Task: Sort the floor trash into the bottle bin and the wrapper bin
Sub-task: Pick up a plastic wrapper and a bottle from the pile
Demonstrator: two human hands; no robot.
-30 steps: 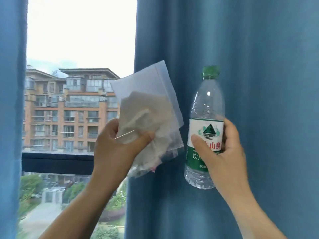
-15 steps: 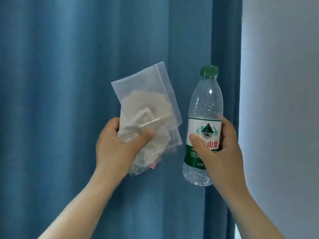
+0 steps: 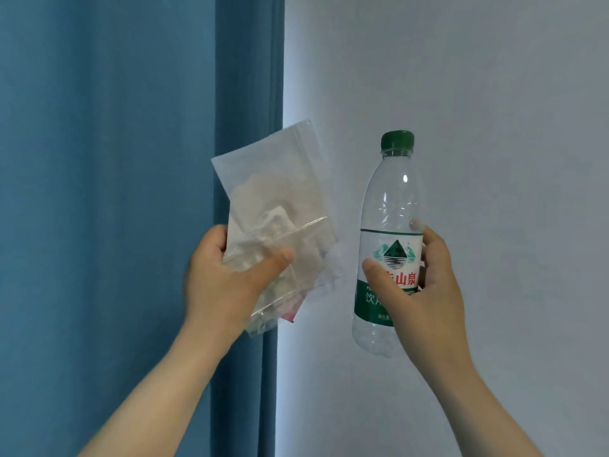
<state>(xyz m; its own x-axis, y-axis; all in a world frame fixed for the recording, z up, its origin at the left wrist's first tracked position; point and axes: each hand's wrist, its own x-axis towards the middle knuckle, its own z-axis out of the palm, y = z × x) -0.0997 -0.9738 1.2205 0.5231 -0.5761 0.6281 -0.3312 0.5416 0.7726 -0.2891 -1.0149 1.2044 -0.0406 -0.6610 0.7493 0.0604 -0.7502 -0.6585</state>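
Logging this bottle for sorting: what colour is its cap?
The cap is green; head view shows it best.

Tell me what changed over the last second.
The view swung right: the window left the frame, the blue curtain slid left, and a pale wall now fills the right side. Unchanged: the left hand grips the clear bags, the right hand holds the capped bottle upright.

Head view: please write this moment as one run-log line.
left hand: holds plastic bag | right hand: holds bottle, upright, capped | behind: blue curtain, white wall
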